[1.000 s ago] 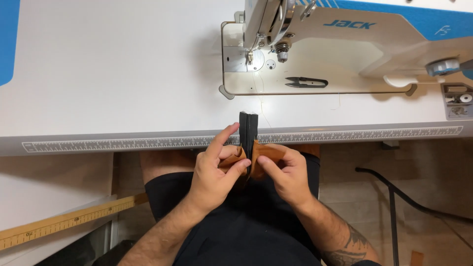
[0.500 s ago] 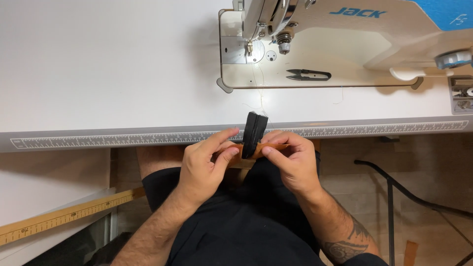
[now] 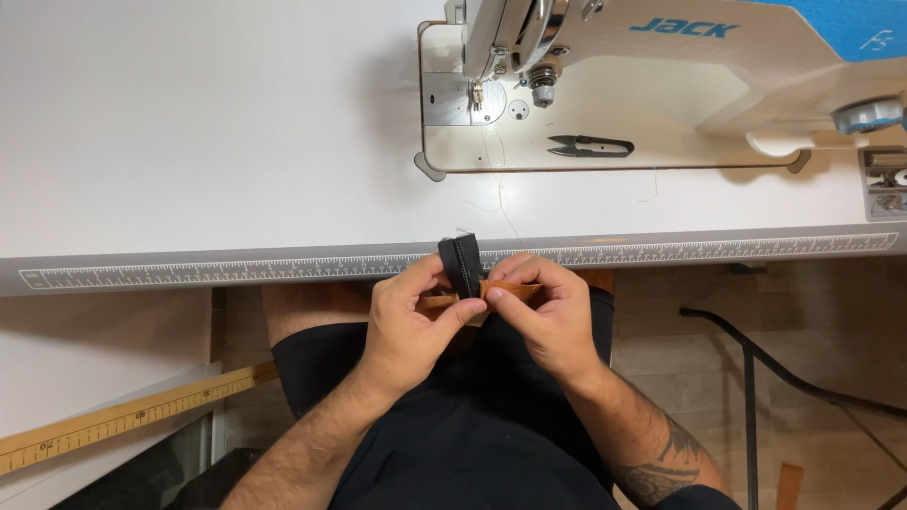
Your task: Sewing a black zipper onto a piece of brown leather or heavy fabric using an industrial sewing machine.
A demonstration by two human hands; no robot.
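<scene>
Black zipper strip (image 3: 463, 264) and tan leather piece (image 3: 510, 290) pinched between left hand (image 3: 411, 331) and right hand (image 3: 548, 316).

A white sewing table (image 3: 189, 142) with a ruled front edge carries a sewing machine (image 3: 605, 85) and black thread snips (image 3: 590, 145).

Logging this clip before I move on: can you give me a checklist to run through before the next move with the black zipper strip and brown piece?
1. Left hand has a grip on the black zipper strip: ok.
2. Right hand pinches the brown leather piece: ok.
3. Strip aligned on the brown piece: cannot tell, fingers hide it.
4. Black thread snips lie clear on the white sewing machine bed: ok.
5. Needle area free: ok.
</scene>
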